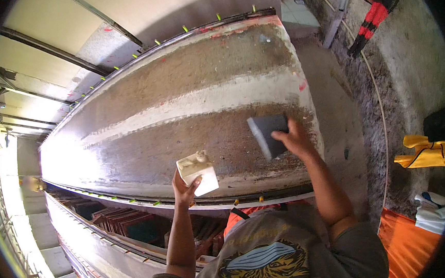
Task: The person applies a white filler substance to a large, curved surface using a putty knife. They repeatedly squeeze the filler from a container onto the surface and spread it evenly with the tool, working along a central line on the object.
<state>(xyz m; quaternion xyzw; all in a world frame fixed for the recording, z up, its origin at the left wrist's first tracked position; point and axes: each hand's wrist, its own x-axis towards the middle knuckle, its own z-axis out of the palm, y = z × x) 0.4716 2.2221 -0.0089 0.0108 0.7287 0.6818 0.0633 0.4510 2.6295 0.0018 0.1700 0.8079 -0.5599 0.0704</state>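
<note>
My left hand (183, 189) is wrapped round a small off-white plastic jug (204, 179) with a cap on top, held over the near edge of a long table. In my right hand (297, 141) is a dark grey, flat, rectangular pad (267, 135) with a paler edge on its left side. The thumb lies across its face; whether the pad touches the tabletop, I cannot tell. Under both hands stretches the long table (189, 107), its brown, worn surface marked by a pale band, whitish edges and a few red stains.
Yellow-green clips line the table's long edges. Below its near side sits a stack of thin panels (117, 224), beside another long table (96, 251). To the right are a rough wall with a cable, a red-and-black cloth (379, 14), yellow cloth (427, 153) and orange cloth (408, 242).
</note>
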